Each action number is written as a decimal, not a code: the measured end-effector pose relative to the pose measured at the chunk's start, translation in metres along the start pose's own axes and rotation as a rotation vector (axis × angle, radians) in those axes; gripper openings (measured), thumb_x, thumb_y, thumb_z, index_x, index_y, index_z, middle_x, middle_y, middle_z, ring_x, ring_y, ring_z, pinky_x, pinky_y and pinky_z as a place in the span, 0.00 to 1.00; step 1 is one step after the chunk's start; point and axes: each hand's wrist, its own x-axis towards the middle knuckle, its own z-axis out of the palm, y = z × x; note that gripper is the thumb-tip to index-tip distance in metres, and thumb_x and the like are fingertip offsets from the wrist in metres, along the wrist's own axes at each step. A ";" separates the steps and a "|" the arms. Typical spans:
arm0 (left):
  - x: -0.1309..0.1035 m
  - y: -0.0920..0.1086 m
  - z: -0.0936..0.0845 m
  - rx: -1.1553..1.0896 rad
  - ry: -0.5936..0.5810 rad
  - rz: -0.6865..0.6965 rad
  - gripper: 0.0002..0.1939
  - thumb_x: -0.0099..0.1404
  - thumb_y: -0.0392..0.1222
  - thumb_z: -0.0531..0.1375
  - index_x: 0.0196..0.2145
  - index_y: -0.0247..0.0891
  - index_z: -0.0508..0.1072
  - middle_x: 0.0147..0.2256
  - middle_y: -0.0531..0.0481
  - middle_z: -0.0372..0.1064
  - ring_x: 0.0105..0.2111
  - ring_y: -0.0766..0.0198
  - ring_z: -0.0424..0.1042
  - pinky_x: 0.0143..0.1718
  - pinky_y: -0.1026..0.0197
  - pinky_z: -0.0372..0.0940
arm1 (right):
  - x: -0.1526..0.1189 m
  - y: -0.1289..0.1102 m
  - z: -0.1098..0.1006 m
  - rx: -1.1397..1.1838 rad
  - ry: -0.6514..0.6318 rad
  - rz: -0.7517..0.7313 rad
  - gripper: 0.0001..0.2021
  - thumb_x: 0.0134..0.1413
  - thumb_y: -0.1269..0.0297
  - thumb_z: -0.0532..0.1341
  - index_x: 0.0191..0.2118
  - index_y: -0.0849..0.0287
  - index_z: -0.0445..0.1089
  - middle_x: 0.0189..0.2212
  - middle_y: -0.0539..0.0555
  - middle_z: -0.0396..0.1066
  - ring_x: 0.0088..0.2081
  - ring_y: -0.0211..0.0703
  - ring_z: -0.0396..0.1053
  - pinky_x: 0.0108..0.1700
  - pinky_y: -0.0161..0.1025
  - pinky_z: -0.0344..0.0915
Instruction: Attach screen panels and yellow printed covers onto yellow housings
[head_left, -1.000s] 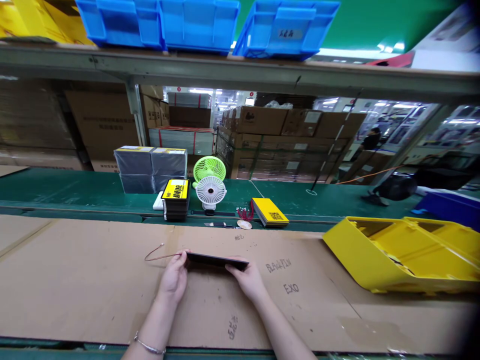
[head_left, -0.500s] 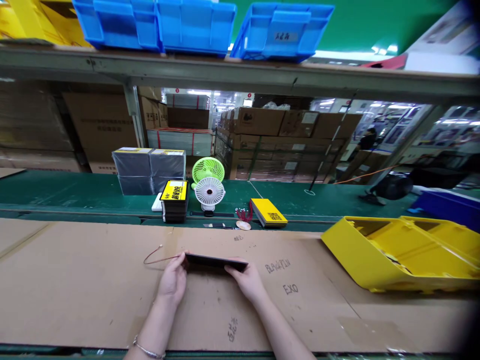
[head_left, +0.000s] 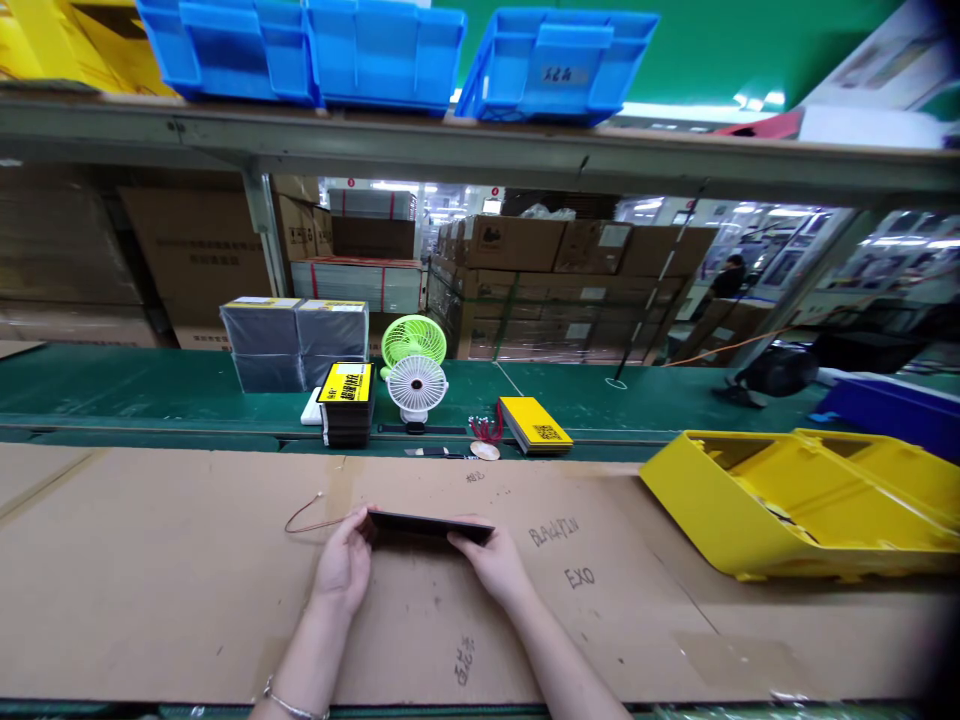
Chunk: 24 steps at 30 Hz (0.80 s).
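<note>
Black, flat, rectangular panel (head_left: 424,524), underside unreadable, over brown cardboard sheet (head_left: 187,580); left hand (head_left: 343,568) and right hand (head_left: 498,566) pinch panel's opposite ends; thin reddish wire (head_left: 313,526) over sheet, inner end hidden.

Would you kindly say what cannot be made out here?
Broad faces of the black panel: nearly edge-on, head view.
Some fingers of the right hand: hidden by hand and panel, head view.
Contents of the blue bins: hidden by their walls, head view.
Lettering on the far cartons: too small and blurred, head view.
</note>
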 end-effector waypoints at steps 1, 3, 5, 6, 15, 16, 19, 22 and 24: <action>0.000 0.000 0.000 0.004 -0.002 -0.001 0.06 0.56 0.31 0.58 0.30 0.31 0.75 0.31 0.46 0.74 0.36 0.66 0.71 0.41 0.67 0.65 | 0.000 0.000 0.000 0.002 0.000 0.000 0.10 0.42 0.60 0.65 0.32 0.60 0.75 0.34 0.56 0.75 0.39 0.51 0.71 0.46 0.45 0.65; 0.000 0.000 0.000 0.010 -0.003 0.000 0.06 0.55 0.31 0.58 0.30 0.31 0.75 0.31 0.46 0.73 0.36 0.66 0.72 0.40 0.66 0.65 | 0.000 0.000 0.000 0.005 0.003 0.003 0.10 0.42 0.60 0.65 0.32 0.60 0.75 0.34 0.56 0.75 0.39 0.51 0.71 0.46 0.45 0.65; 0.000 0.000 0.000 0.013 -0.003 0.003 0.06 0.55 0.31 0.58 0.30 0.31 0.75 0.31 0.46 0.73 0.35 0.66 0.72 0.39 0.66 0.66 | 0.000 0.000 0.000 0.007 0.008 0.009 0.10 0.41 0.60 0.65 0.31 0.60 0.75 0.33 0.56 0.75 0.39 0.51 0.71 0.45 0.44 0.65; 0.000 0.000 -0.001 0.014 -0.002 0.005 0.06 0.55 0.31 0.58 0.30 0.31 0.75 0.31 0.46 0.73 0.35 0.66 0.71 0.39 0.67 0.66 | 0.001 0.000 0.001 0.007 0.011 0.012 0.10 0.41 0.60 0.66 0.31 0.60 0.75 0.33 0.56 0.75 0.39 0.52 0.71 0.45 0.44 0.65; 0.001 0.000 -0.001 0.010 0.005 0.023 0.06 0.55 0.30 0.57 0.29 0.30 0.75 0.31 0.46 0.73 0.34 0.66 0.71 0.38 0.67 0.65 | 0.001 0.005 0.001 0.005 0.023 0.016 0.10 0.40 0.61 0.65 0.31 0.60 0.75 0.32 0.56 0.75 0.37 0.51 0.71 0.44 0.44 0.65; 0.001 -0.001 -0.001 0.010 0.007 0.024 0.06 0.55 0.30 0.58 0.29 0.30 0.75 0.31 0.46 0.73 0.34 0.66 0.71 0.38 0.67 0.66 | 0.001 0.004 0.000 0.005 0.022 0.015 0.09 0.40 0.61 0.65 0.31 0.60 0.75 0.32 0.56 0.75 0.37 0.51 0.71 0.43 0.44 0.65; 0.001 -0.001 -0.001 0.008 0.011 0.025 0.06 0.55 0.31 0.58 0.29 0.30 0.75 0.31 0.45 0.73 0.34 0.66 0.72 0.38 0.66 0.66 | 0.001 0.003 0.000 0.005 0.016 0.012 0.09 0.41 0.62 0.65 0.30 0.60 0.75 0.32 0.56 0.75 0.38 0.51 0.71 0.44 0.44 0.65; 0.001 -0.001 -0.001 0.004 0.011 0.024 0.06 0.55 0.31 0.58 0.29 0.31 0.75 0.31 0.46 0.73 0.35 0.66 0.72 0.39 0.66 0.66 | 0.001 0.002 0.000 0.005 0.014 0.011 0.09 0.41 0.62 0.65 0.31 0.60 0.75 0.32 0.56 0.75 0.38 0.51 0.71 0.44 0.44 0.64; 0.001 -0.001 -0.002 0.000 0.012 0.024 0.06 0.55 0.31 0.58 0.29 0.31 0.75 0.31 0.46 0.73 0.35 0.66 0.72 0.39 0.66 0.66 | 0.001 0.002 0.001 0.004 0.016 0.012 0.08 0.41 0.63 0.65 0.30 0.60 0.75 0.32 0.56 0.75 0.37 0.51 0.71 0.44 0.44 0.65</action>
